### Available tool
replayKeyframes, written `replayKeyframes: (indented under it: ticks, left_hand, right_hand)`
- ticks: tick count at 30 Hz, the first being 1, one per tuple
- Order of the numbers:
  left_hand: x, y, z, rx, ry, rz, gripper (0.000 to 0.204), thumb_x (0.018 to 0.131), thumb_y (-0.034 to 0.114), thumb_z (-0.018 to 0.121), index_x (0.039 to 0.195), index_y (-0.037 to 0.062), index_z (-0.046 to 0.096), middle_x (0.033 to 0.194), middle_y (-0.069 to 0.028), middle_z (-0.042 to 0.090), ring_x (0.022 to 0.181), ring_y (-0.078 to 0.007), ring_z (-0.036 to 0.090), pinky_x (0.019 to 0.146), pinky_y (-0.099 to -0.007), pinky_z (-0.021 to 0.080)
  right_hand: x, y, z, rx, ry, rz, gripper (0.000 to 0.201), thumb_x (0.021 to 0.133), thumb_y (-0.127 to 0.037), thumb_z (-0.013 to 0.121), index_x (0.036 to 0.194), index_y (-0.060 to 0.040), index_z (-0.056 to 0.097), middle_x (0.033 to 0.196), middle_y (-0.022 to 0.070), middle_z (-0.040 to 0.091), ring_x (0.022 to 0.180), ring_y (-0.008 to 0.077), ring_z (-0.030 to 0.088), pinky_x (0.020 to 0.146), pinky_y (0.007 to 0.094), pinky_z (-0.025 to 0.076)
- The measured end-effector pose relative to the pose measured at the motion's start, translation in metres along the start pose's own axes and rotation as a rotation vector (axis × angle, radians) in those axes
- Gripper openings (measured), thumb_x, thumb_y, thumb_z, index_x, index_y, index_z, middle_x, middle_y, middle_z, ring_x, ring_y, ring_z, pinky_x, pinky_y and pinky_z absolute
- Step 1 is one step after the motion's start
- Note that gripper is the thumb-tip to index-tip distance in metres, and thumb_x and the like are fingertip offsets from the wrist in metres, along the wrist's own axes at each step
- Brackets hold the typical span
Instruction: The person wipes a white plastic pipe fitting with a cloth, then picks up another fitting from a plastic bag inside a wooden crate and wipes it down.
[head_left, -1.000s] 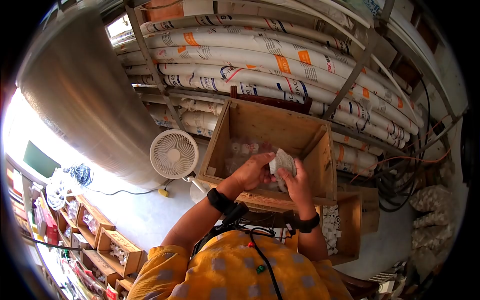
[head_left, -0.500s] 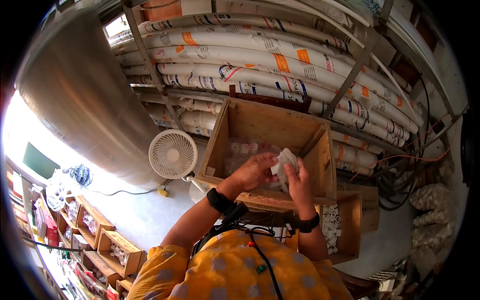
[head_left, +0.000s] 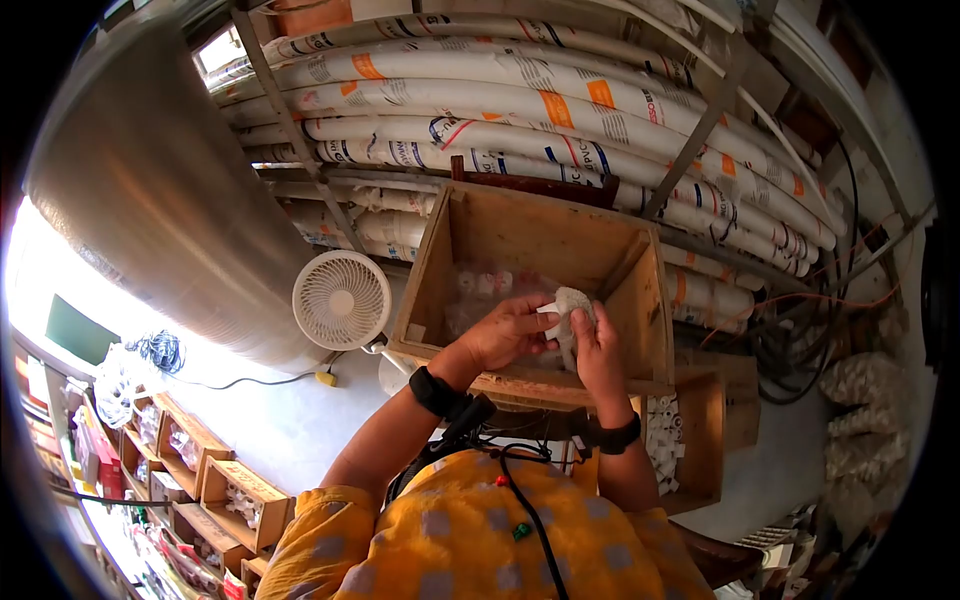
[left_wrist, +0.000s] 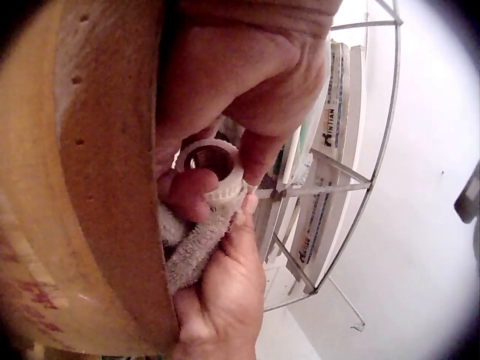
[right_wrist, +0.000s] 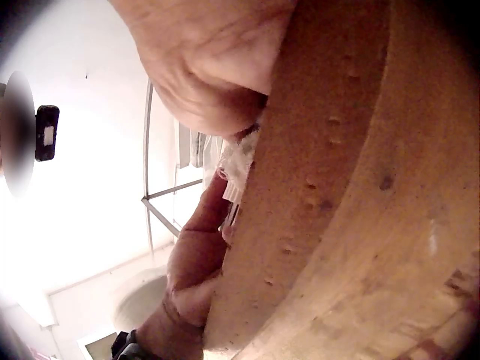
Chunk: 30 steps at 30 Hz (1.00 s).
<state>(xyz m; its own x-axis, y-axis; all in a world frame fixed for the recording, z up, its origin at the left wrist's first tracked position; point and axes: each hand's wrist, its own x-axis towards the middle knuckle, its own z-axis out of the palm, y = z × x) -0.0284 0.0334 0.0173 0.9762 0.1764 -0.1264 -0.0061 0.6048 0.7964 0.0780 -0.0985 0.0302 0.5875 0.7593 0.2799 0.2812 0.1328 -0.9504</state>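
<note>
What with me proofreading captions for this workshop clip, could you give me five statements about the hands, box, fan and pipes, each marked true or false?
1. The left hand holds a white ring-shaped fitting. True.
2. The right hand grips a screwdriver. False: it grips a pale fuzzy cloth.
3. Both hands are at the open wooden box. True.
4. The fan stands to the right of the box. False: it stands to the left.
5. Long white pipes lie beyond the box. True.
</note>
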Motion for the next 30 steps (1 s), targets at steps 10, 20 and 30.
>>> replayKeyframes:
  ticks: [10, 20, 30]
  left_hand:
    - [-0.001, 0.004, 0.002, -0.022, 0.079, -0.001, 0.028, 0.096, 0.03, 0.043, 0.105, 0.005, 0.055, 0.087, -0.0041, 0.06, 0.068, -0.0145, 0.059, 0.056, -0.0238, 0.044]
    - [-0.001, 0.004, 0.004, -0.073, 0.007, -0.035, 0.033, 0.091, 0.019, 0.057, 0.121, 0.006, 0.05, 0.097, -0.0005, 0.057, 0.074, -0.0128, 0.058, 0.061, -0.0233, 0.047]
    - [-0.001, 0.005, 0.001, -0.04, 0.028, 0.009, 0.027, 0.096, 0.023, 0.046, 0.116, 0.0044, 0.051, 0.096, -0.0023, 0.059, 0.075, -0.0118, 0.056, 0.062, -0.024, 0.045]
  right_hand:
    - [0.003, 0.005, -0.002, -0.078, -0.069, -0.043, 0.035, 0.09, -0.029, 0.061, 0.105, 0.0011, 0.053, 0.087, 0.0094, 0.063, 0.077, 0.0152, 0.058, 0.07, 0.0285, 0.047]
    - [0.003, 0.014, 0.0, -0.105, 0.074, -0.097, 0.033, 0.092, -0.032, 0.055, 0.097, 0.001, 0.056, 0.076, 0.0163, 0.062, 0.066, 0.0294, 0.06, 0.06, 0.0351, 0.045]
    - [0.004, 0.012, -0.002, -0.127, -0.033, -0.081, 0.038, 0.087, -0.031, 0.062, 0.109, -0.0008, 0.055, 0.093, 0.0139, 0.065, 0.083, 0.0258, 0.064, 0.074, 0.0339, 0.048]
